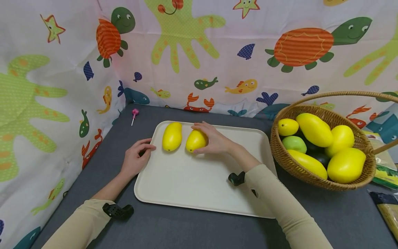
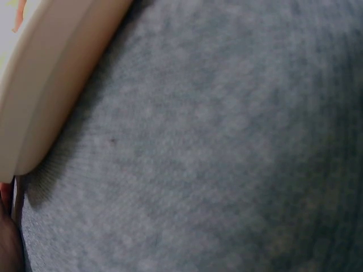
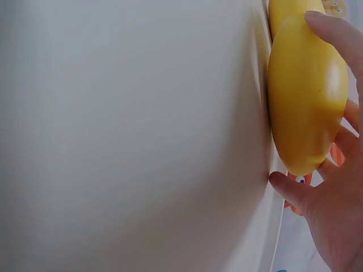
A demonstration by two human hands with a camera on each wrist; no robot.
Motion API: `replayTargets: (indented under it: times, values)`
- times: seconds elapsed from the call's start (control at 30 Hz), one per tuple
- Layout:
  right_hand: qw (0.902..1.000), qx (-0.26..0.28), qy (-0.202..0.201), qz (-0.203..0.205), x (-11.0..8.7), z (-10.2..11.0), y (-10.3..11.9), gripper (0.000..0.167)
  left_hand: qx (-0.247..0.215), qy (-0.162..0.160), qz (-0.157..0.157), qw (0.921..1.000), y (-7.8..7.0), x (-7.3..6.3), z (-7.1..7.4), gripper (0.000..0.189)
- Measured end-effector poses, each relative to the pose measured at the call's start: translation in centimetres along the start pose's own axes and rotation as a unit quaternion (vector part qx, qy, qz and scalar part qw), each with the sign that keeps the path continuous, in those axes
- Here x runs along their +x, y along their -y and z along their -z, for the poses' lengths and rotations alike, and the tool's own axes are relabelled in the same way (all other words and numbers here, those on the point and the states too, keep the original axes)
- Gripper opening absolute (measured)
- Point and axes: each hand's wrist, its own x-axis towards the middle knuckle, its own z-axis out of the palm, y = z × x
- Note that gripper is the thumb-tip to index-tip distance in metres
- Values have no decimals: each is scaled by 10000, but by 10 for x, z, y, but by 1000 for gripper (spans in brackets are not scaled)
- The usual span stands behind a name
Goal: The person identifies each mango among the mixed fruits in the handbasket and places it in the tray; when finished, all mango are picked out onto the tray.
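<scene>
My right hand (image 1: 214,139) grips a yellow mango (image 1: 195,141) near the back of a cream tray (image 1: 186,180), fingers over its far side and thumb at its near end. In the right wrist view, fingertips lie on the mango's (image 3: 306,96) smooth skin. Just left of it, a second mango (image 1: 172,136) lies lengthwise on the tray. At the tray's left rim rests my left hand (image 1: 135,157), its fingertips touching the edge with the fingers loosely bent. The left wrist view catches mainly the tray's side (image 2: 51,85) and dark cloth, with only a sliver of hand.
A wicker basket (image 1: 280,155) with a tall handle stands right of the tray, holding several yellow mangoes, a green fruit (image 1: 293,144) and dark fruit. A pink lollipop (image 1: 134,114) lies at the back left. Packets (image 1: 385,169) lie at the far right. A printed curtain hangs behind.
</scene>
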Motion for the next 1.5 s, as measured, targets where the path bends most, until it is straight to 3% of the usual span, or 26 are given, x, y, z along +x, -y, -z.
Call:
replayTargets:
  times: [1.0,1.23,1.5]
  values:
    - [9997,-101,-194,97,-1,-6,2,84,-17,23,105,9999,-1,0,0,16]
    - [9964,107,-833,-130,-8,-4,8,62,10,47,145,9999,-2,0,0,16]
    - [9798,718,-1838,-315,-28,10,14,28,-7,58,114,9999,-1,1,0,16]
